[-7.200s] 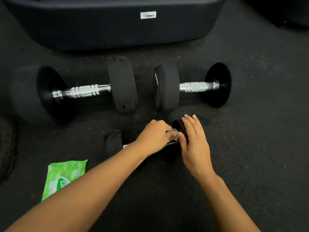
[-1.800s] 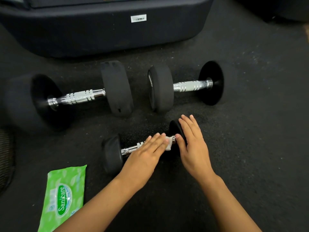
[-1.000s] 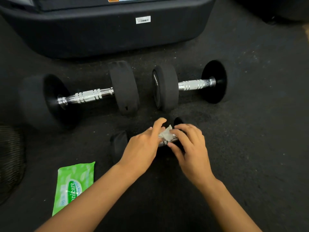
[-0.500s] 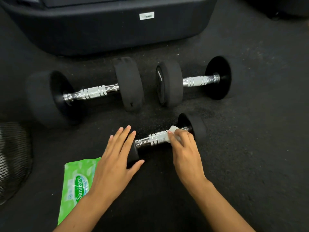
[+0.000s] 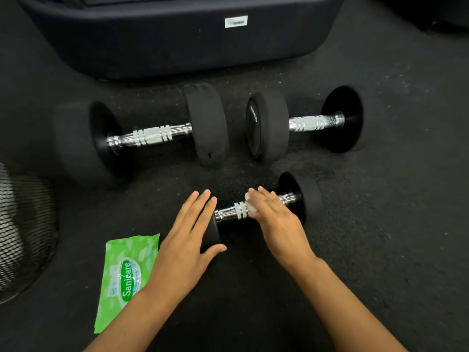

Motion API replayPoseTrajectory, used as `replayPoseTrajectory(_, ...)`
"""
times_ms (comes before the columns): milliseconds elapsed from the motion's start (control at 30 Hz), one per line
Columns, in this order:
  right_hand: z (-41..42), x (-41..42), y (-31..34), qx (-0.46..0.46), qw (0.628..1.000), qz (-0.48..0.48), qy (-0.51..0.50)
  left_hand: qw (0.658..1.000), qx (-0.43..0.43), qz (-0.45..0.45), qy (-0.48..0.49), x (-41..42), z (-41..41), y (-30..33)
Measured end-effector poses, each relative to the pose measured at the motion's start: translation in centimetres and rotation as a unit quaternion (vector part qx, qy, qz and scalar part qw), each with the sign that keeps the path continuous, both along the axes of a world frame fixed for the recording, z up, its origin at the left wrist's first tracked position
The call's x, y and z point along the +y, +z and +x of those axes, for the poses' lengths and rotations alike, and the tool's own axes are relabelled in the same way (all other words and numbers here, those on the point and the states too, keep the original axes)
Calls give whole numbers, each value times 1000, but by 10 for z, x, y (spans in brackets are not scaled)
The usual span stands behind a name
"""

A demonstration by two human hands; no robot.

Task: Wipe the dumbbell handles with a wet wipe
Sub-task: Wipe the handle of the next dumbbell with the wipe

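- The left hand lies flat with straight fingers over the small dumbbell's left head, hiding most of it.
- The right hand, fingers straight, presses a white wet wipe onto the ribbed chrome handle; only the wipe's edge shows.
- 2 larger dumbbells with matte black round heads lie behind on the dark speckled floor.
- The green Sanicare wipes pack lies near left, its contents unseen.

Small dumbbell lying on floor; white wipe on chrome handle.
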State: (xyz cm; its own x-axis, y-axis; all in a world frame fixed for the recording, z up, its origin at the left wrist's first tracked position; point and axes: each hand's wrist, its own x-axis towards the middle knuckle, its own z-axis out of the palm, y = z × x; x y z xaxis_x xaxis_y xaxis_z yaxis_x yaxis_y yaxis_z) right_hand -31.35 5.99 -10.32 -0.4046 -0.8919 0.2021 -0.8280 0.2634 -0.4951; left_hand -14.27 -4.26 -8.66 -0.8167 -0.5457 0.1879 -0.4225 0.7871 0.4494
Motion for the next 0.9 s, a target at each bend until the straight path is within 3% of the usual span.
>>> replayPoseTrajectory(200,-10,3,2,52,996,58,36,1000,-3,14,-4,-5,0,1)
replayPoseTrajectory(333,-4,-14,3,23,999,37,-7,1000,-9,6,2,-5,-1,-1)
replayPoseTrajectory(500,-3,1,-2,57,998,-7,27,1000,-3,6,-4,-3,0,0)
replayPoseTrajectory(600,5,-17,3,23,1000,0,-8,1000,-1,-1,-2,-2,0,-2)
replayPoseTrajectory(767,18,-11,5,29,996,1,86,1000,-16,-4,-2,-2,0,1)
replayPoseTrajectory(900,12,-24,12,-19,999,-8,42,1000,-20,-10,2,-1,0,0)
